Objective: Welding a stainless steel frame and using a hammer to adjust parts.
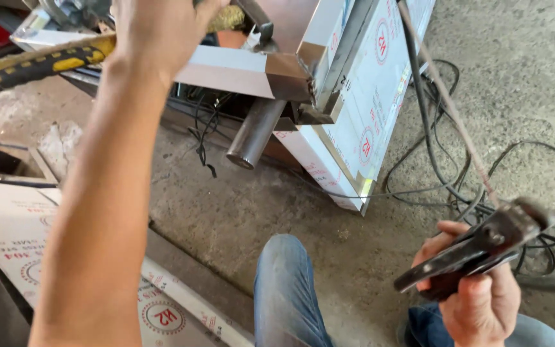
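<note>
My right hand (476,295) is at the lower right, closed around a dark welding electrode holder (476,247). A thin rusty rod (448,103) runs from its jaws up toward the top of the view. My left arm reaches up on the left. My left hand (155,32) rests at the top against a stainless steel box frame (245,72) covered in white protective film. What its fingers hold is hidden. A steel tube (255,132) sticks out under the frame's corner.
Black cables (444,173) lie tangled on the concrete floor at the right. Film-covered steel sheets (155,308) lie at the lower left. A yellow and black hose (33,64) crosses the upper left. My knee in blue jeans (287,289) is at the bottom middle.
</note>
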